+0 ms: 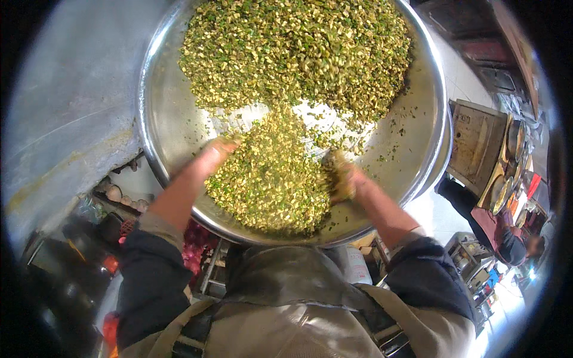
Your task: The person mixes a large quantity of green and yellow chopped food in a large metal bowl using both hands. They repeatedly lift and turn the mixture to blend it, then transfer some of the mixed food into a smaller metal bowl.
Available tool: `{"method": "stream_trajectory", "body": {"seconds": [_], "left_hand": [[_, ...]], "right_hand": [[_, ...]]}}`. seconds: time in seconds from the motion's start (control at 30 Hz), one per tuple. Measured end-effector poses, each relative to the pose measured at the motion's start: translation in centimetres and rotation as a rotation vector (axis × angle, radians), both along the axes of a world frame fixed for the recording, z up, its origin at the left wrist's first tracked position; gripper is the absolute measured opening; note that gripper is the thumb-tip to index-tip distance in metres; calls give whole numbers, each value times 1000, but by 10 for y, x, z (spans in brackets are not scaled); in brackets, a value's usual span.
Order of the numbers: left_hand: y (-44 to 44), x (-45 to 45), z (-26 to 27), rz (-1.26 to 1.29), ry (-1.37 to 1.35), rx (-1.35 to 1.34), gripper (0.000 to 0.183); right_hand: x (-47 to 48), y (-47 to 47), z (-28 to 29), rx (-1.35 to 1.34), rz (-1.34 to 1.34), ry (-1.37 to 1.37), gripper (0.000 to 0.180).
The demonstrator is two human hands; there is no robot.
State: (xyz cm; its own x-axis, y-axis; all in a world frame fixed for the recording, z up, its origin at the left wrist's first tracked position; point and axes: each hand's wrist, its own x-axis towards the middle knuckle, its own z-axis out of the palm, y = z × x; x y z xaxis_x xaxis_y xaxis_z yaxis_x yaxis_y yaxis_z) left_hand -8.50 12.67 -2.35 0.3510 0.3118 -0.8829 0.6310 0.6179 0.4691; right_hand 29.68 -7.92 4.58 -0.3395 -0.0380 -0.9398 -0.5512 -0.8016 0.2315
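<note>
Before me is a large, round stainless steel basin (168, 121) holding a finely chopped yellow-and-green mixture (295, 49). Most of it is heaped on the far side, and a smaller mound (273, 179) lies nearest my body. Shiny bare metal shows between the two. My left hand (225, 145) touches the left edge of the near mound, its fingers blurred and partly covered by bits. At the mound's right side is my right hand (344, 179), coated with the mixture. Blur and the mixture hide whether either hand grips anything.
A grey wall or ledge (80, 107) runs close along the left. To the right, another person (506, 237) is beside a wooden cabinet (476, 138) with round pans (501, 192) on it. A red mesh bag (197, 244) lies below the basin's near left rim.
</note>
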Motion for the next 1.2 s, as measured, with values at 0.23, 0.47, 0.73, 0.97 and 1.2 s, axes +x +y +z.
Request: {"method": "stream_trajectory", "body": {"seconds": [0.23, 0.47, 0.73, 0.97, 1.2], "left_hand": [[-21, 104, 9, 537, 162, -169, 93], [52, 204, 101, 953, -407, -59, 66], [86, 307, 173, 538, -553, 434, 76], [56, 150, 60, -400, 4, 282, 50], [30, 133, -24, 730, -73, 30, 74]], "right_hand": [[-75, 75, -51, 420, -181, -112, 95], [-12, 183, 51, 541, -362, -258, 104], [88, 215, 88, 858, -551, -479, 90], [106, 64, -13, 433, -367, -749, 113], [-36, 126, -69, 508, -323, -359, 81]]}}
